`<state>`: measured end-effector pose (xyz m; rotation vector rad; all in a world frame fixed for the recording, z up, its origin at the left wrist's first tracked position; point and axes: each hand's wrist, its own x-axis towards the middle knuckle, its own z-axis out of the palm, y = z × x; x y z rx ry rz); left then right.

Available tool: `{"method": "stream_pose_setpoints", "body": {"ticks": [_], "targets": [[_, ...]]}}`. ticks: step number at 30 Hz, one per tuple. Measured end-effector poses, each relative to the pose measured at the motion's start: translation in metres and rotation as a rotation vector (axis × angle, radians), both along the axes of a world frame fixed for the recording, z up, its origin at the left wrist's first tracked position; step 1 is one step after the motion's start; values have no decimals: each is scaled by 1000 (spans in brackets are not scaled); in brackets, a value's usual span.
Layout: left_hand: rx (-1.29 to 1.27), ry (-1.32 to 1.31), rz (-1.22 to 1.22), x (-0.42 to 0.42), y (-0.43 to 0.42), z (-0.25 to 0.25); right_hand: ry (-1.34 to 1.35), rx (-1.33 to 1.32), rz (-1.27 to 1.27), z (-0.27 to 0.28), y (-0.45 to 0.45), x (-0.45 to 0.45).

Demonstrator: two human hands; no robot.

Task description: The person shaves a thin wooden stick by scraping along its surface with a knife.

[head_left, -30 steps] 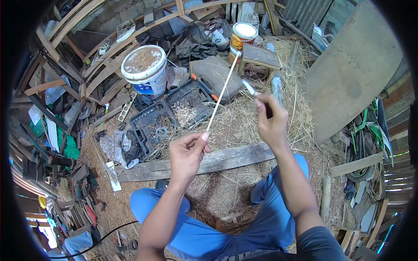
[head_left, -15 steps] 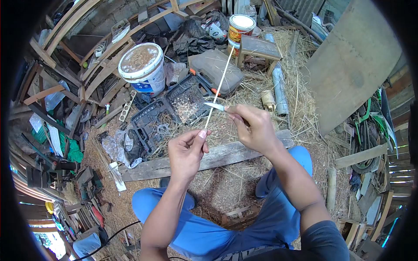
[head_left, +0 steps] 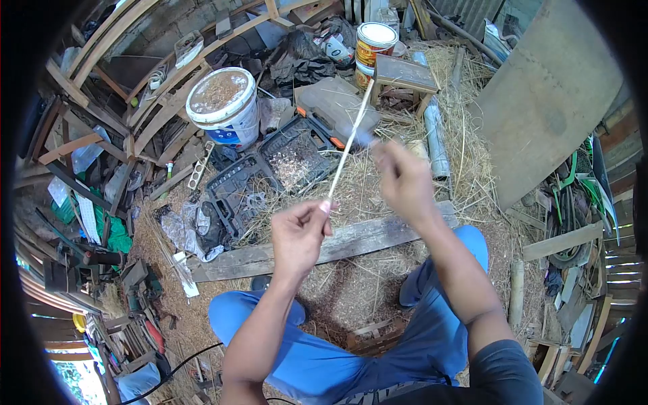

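Gripped in a nearly closed right hand (head_left: 409, 181), a motion-blurred knife (head_left: 364, 138) has moved farther up the pale stick (head_left: 343, 156), pinched between thumb and fingers of the left hand (head_left: 295, 241), suggesting whittling in progress.

- A rough, cluttered workshop, apparently in a shed, with a ground (head_left: 337, 297) covered in straw (head_left: 466, 179) and fine debris
- An open tool case (head_left: 233, 182) lies there, pale shavings (head_left: 290, 169) in one half
- A white bucket (head_left: 226, 121) has sawdust-like bits on top
- Lengths of wood (head_left: 158, 128) crowd one side
- A block wall (head_left: 158, 37) and a corrugated sheet (head_left: 472, 20) stand at the back
- Light shows through gaps in a slatted wall (head_left: 617, 263)
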<state>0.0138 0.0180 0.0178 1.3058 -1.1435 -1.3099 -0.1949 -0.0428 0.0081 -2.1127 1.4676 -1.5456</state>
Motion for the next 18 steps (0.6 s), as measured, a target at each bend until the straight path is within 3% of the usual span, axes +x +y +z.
{"method": "stream_pose_setpoints", "body": {"ticks": [4,8,11,18], "targets": [[11,-8,-8,4,7,9,-117,111,-168,22,-19,-41],[29,44,-5,7,0,-2,-84,125,-44,13,6,-14],[28,51,-24,4,-1,-3,4,65,201,12,13,-2],[-59,-4,13,0,-6,-7,127,154,308,1,27,15]]}}
